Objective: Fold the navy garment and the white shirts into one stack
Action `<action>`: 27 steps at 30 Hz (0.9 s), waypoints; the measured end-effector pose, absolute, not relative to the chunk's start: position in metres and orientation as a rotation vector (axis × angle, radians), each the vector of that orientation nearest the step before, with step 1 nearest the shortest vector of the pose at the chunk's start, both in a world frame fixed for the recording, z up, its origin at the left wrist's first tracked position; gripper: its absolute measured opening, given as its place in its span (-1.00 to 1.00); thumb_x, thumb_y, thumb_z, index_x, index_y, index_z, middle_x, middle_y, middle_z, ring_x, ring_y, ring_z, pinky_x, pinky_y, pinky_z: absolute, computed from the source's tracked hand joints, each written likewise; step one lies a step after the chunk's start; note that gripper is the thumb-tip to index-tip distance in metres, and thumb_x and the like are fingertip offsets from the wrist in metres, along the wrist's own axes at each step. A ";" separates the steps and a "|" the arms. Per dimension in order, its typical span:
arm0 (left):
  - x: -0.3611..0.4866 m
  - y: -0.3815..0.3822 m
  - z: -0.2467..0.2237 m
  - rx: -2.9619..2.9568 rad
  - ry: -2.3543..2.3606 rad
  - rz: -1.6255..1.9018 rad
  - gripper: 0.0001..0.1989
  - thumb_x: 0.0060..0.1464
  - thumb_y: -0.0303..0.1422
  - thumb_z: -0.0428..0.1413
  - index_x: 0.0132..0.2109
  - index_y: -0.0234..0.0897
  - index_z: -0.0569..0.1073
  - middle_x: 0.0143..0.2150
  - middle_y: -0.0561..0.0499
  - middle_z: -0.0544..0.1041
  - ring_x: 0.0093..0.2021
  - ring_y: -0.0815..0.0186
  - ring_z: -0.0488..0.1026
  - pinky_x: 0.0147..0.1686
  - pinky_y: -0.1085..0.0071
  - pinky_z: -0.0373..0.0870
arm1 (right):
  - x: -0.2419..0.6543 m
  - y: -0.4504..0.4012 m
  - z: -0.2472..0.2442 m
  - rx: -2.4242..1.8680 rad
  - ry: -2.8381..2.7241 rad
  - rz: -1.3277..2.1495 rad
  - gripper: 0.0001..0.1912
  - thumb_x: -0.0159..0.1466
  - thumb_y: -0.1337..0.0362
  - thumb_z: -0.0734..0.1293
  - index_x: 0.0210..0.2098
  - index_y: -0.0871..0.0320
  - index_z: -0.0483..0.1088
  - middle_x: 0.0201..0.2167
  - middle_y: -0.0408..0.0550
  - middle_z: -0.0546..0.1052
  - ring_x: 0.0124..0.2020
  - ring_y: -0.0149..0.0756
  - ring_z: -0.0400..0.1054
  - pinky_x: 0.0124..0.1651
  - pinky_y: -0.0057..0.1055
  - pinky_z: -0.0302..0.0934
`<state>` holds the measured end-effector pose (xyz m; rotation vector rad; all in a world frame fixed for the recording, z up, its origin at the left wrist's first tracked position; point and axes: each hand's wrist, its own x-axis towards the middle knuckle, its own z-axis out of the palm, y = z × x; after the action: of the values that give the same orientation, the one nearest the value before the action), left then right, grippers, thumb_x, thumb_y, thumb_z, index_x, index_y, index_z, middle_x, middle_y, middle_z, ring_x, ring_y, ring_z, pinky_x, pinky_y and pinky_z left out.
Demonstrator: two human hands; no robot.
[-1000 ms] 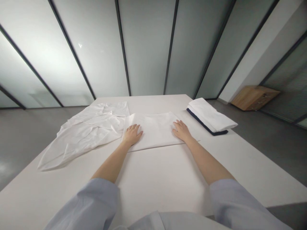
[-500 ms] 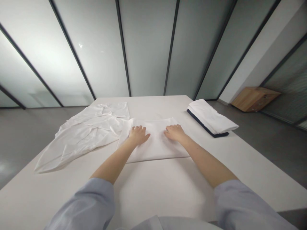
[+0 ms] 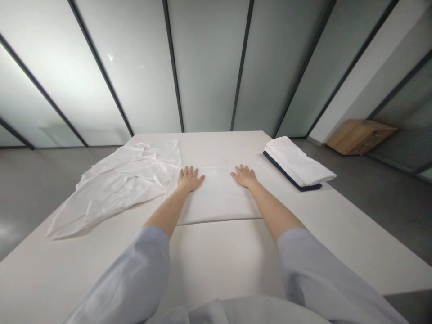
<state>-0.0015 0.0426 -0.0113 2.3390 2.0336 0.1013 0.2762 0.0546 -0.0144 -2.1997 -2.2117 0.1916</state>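
Observation:
A white folded cloth (image 3: 218, 198) lies flat on the table in front of me, its near edge straight. My left hand (image 3: 190, 178) rests palm down on its far left part, fingers spread. Toward the far right part, my right hand (image 3: 244, 176) lies flat in the same way, fingers apart. Neither hand grips anything. Just left of the folded cloth spreads a crumpled, thin white cloth (image 3: 124, 182), which meets its left edge.
On the right of the white table (image 3: 226, 270) sits a folded white cloth stack (image 3: 297, 163) over a dark folded cloth (image 3: 286, 174). Beyond the table stand frosted glass panels (image 3: 209, 67). A wooden cabinet (image 3: 357, 136) is on the floor at far right.
Both hands have slid forward to the far edge of the folded cloth, and their fingers have flattened and spread. The cloth's far edge looks smoother.

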 end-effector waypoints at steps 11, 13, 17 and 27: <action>-0.026 0.020 -0.013 2.345 2.200 0.154 -0.21 0.19 0.08 -0.25 0.37 -0.39 0.04 0.39 -0.33 -0.01 0.38 -0.12 -0.15 0.26 -0.10 -0.17 | 0.309 0.062 -0.022 -2.211 -2.142 0.076 -0.33 0.35 -0.08 -0.02 0.33 0.13 0.02 0.34 0.16 0.07 0.33 0.01 -0.07 0.27 0.00 -0.13; -0.018 0.008 -0.013 2.597 1.987 0.254 -0.24 0.19 0.07 -0.22 0.37 -0.33 0.04 0.40 -0.25 -0.01 0.40 -0.02 -0.17 0.30 0.00 -0.23 | 0.311 0.065 -0.022 -2.165 -2.167 0.053 -0.34 0.34 -0.08 0.02 0.31 0.14 0.06 0.33 0.18 0.10 0.32 0.00 -0.05 0.26 -0.02 -0.13; -0.001 -0.009 -0.012 2.821 1.402 0.186 -0.27 0.15 0.14 -0.18 0.35 -0.10 0.10 0.41 -0.08 0.03 0.39 0.14 -0.09 0.31 0.17 -0.17 | 0.312 0.071 -0.020 -2.174 -2.134 -0.007 -0.33 0.31 -0.11 0.09 0.24 0.20 0.17 0.30 0.26 0.12 0.31 0.07 -0.06 0.25 0.02 -0.16; 0.033 0.008 -0.011 2.406 1.818 0.123 -0.21 0.10 0.18 -0.21 0.35 -0.15 0.11 0.42 -0.17 -0.05 0.39 -0.07 -0.14 0.26 -0.02 -0.11 | 0.254 0.049 0.004 -1.844 -2.179 -0.225 -0.39 0.31 0.10 0.16 0.27 0.28 0.11 0.29 0.22 0.16 0.31 0.04 -0.07 0.30 -0.05 -0.27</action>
<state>0.0330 0.0078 -0.0109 2.4061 1.8184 0.1231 0.2536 0.0485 0.0039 -1.8438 -2.1794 -0.2249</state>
